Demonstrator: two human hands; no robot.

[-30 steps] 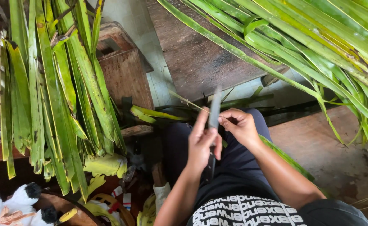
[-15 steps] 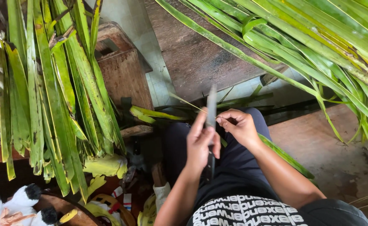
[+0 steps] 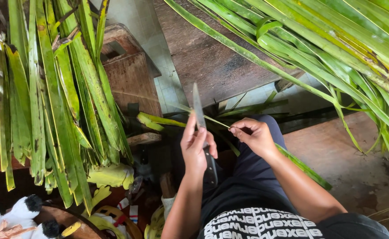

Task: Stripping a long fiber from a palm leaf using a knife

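My left hand (image 3: 195, 146) grips a long knife (image 3: 198, 107) with its grey blade pointing up and away, the dark handle running down past my wrist. My right hand (image 3: 255, 135) pinches the end of a thin pale leaf rib (image 3: 212, 119) that stretches leftward across the blade. A green leaf strip (image 3: 302, 167) runs from under my right forearm down to the right. Both hands hover above my lap in dark trousers.
A thick bundle of cut green leaf strips (image 3: 53, 97) hangs at the left beside a wooden box (image 3: 130, 75). Long fresh palm leaves (image 3: 327, 48) spread across the upper right over a dark wooden board (image 3: 207, 57). Yellow scraps and a soft toy (image 3: 8, 217) lie lower left.
My left hand and the knife have shifted left, away from my right hand, and the blade now tilts up to the left. The thin rib is drawn out longer between them.
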